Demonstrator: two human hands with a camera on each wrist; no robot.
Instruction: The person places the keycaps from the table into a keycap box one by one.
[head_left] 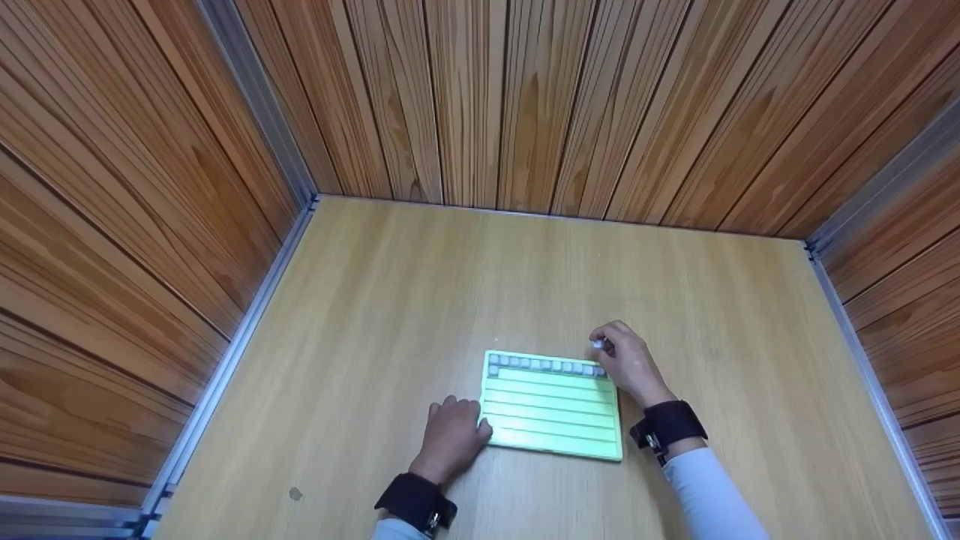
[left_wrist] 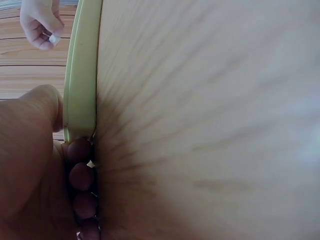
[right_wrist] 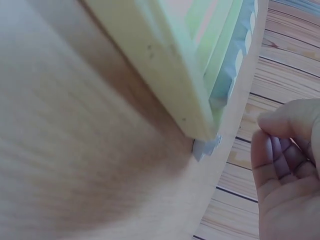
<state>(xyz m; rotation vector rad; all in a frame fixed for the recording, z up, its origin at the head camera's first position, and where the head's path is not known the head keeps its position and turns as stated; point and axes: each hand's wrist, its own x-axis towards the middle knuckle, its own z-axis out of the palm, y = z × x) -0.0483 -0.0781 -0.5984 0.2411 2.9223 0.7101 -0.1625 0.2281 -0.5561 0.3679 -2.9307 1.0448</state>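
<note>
Tabletop of pale wood [head_left: 465,300] fills the lower half of the head view, boxed in by darker plank walls [head_left: 525,97] across the top and sides.

Low and centre on it lies the flat, pale green plastic tray with long horizontal grooves [head_left: 551,416]; its uppermost groove holds a row of small grey-white square tiles [head_left: 546,367]. The tray looks stiff, light and smooth-edged, so on this slick wood it would likely slide unless steadied; its thick rim is the natural place to take hold, as the grooved face offers little purchase.

The left hand [head_left: 450,439] sits at the tray's lower left corner; in the left wrist view its thumb lies on the green rim [left_wrist: 82,75] and its curled fingertips [left_wrist: 80,175] tuck against the edge, pinning it.

The right hand [head_left: 628,364] hovers at the tray's upper right corner, fingers bent, thumb and forefinger pinching one small whitish tile [head_left: 599,344], also seen at the upper left of the left wrist view [left_wrist: 53,39]. Such a tile seems hard, very light and easily fumbled; a fingertip pinch across its sides suits it.
</note>
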